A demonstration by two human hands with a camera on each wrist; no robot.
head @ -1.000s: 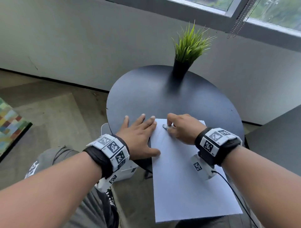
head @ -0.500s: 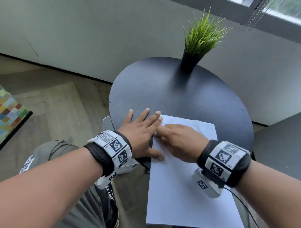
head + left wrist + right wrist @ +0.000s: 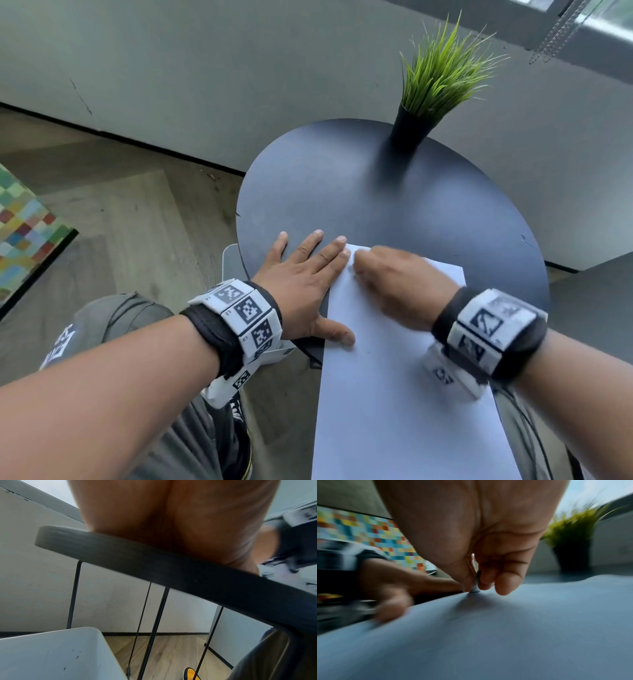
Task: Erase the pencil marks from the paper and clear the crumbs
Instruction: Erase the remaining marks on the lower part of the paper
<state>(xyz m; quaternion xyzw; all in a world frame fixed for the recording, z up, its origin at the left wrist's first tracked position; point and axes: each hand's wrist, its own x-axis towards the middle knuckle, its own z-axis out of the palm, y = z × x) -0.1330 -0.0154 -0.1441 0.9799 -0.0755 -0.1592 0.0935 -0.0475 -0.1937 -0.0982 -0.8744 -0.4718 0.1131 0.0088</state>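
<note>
A white sheet of paper (image 3: pixel 404 394) lies on the round black table (image 3: pixel 376 198) and hangs over its near edge. My left hand (image 3: pixel 308 277) lies flat with straight fingers, pressing the paper's left edge and the tabletop. My right hand (image 3: pixel 387 277) is blurred at the paper's far left corner. In the right wrist view its thumb and fingers pinch a small grey-white eraser (image 3: pixel 475 586) whose tip touches the paper (image 3: pixel 505 635). No pencil marks or crumbs are discernible.
A green grass plant in a black pot (image 3: pixel 411 126) stands at the table's far side. A white bin (image 3: pixel 51 654) sits on the wood floor under the table's left edge, beside thin black legs (image 3: pixel 150 628). A grey wall runs behind.
My right hand has slid the eraser left along the paper's far edge, up against my left fingertips. The left hand has kept its place on the paper; the head view has shifted.
</note>
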